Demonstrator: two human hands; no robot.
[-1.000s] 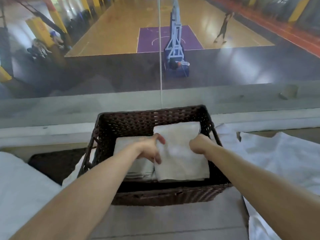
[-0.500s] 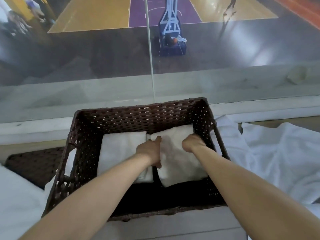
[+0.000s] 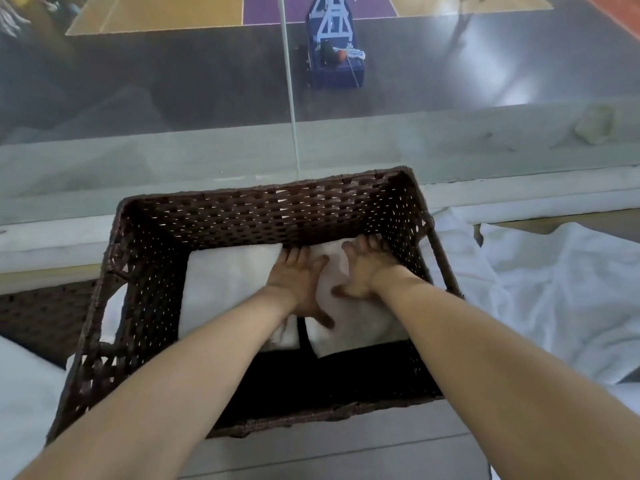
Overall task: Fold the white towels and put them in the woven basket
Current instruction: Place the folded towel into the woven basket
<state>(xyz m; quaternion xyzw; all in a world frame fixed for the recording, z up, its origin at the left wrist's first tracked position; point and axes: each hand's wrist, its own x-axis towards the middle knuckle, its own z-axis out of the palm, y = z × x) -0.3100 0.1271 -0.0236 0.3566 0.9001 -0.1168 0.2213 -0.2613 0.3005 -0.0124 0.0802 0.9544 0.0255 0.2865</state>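
Your left hand and right hand flat on right folded towel, fingers spread, inside woven basket, second folded towel beside it, loose towels at right.

Dark brown woven basket stands on grey desk, just before a glass pane. Two folded white towels lie side by side on the basket floor: left towel, right towel, edges near touching. Left hand lies flat over the seam between them, thumb on the right towel. Right hand presses flat on the right towel, fingers spread toward the far wall. Loose white towels lie rumpled to the right of the basket. Basketball hoop stand is visible through the glass.
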